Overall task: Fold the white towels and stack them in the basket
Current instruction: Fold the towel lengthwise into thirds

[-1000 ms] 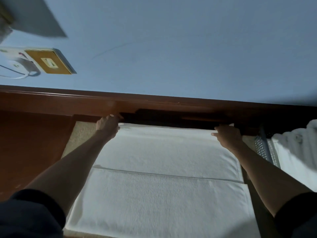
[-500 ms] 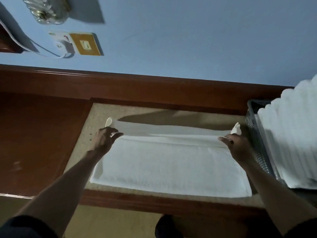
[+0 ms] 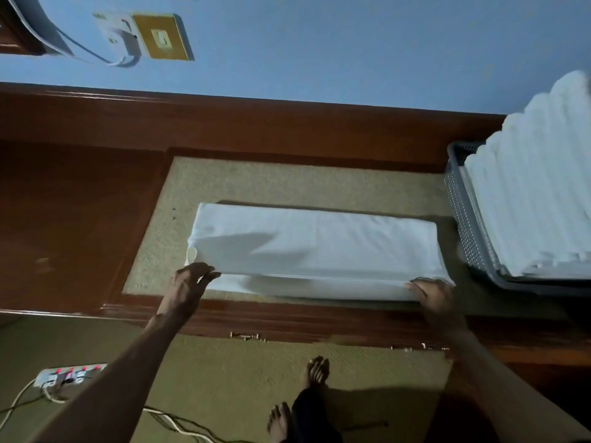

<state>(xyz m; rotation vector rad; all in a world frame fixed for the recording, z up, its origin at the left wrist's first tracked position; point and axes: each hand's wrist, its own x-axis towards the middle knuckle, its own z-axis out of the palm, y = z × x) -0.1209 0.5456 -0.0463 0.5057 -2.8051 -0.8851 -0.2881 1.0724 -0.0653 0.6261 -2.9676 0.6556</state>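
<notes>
A white towel (image 3: 313, 247) lies folded into a long strip on the beige inset of the wooden table (image 3: 80, 219). My left hand (image 3: 188, 284) pinches the folded-over edge at the towel's near left corner. At the near right corner my right hand (image 3: 433, 295) pinches the same edge. The top layer is brought down almost to the near edge, with a thin strip of the lower layer showing beneath. A grey perforated basket (image 3: 463, 219) stands at the right, piled high with folded white towels (image 3: 537, 193).
A blue wall rises behind the table, with a switch plate (image 3: 161, 38) and a white cable at the upper left. On the floor lie a power strip (image 3: 68, 374) with cords at the lower left and my bare feet (image 3: 316, 370).
Both hands pulled the towel's far edge toward me and laid it over the near part, halving its depth. The view tilted down, bringing the floor and feet into sight.
</notes>
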